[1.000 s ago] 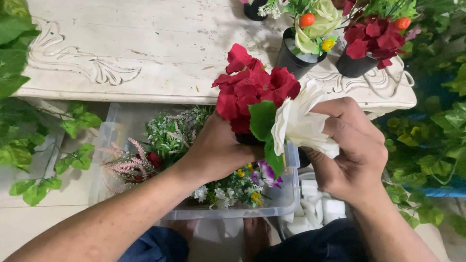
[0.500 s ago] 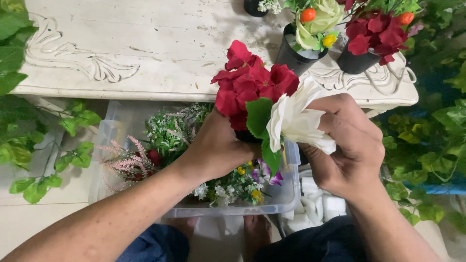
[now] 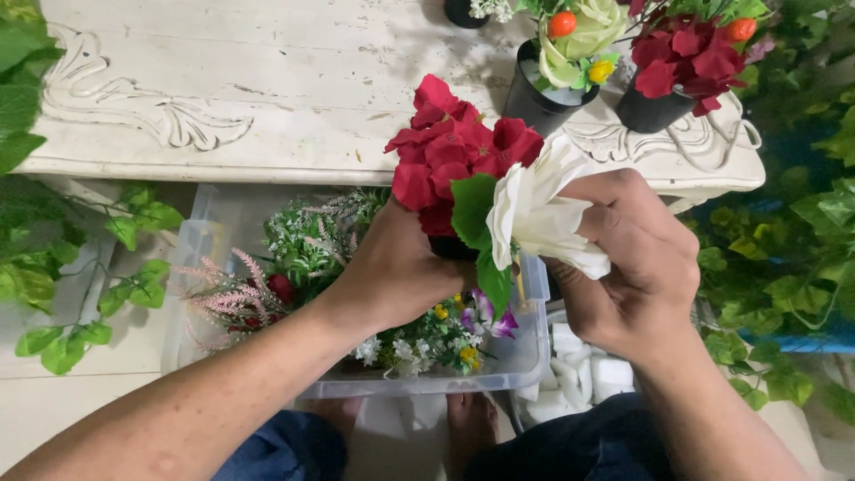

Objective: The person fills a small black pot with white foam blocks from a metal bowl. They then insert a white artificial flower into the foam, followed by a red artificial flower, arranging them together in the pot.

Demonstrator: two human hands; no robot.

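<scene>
Left hand (image 3: 401, 267) wrapped around a small dark pot (image 3: 450, 248), mostly hidden under the fingers, red flowers (image 3: 450, 147) rising from it above the clear plastic bin (image 3: 512, 361). Right hand (image 3: 637, 263) pinched shut on a white flower (image 3: 534, 209), petals bunched between thumb and fingers, bloom touching the right edge of the red cluster beside a green leaf (image 3: 472, 209). White flower lying just right of the pot, stem running down and left toward the pot mouth, lower end hidden behind the leaf. Right hand nearer the bloom, left nearer the pot. Beyond, on the carved white desk (image 3: 267, 89), two more dark pots: one with a pale rose (image 3: 583, 36), one with red blooms (image 3: 686, 58).
</scene>
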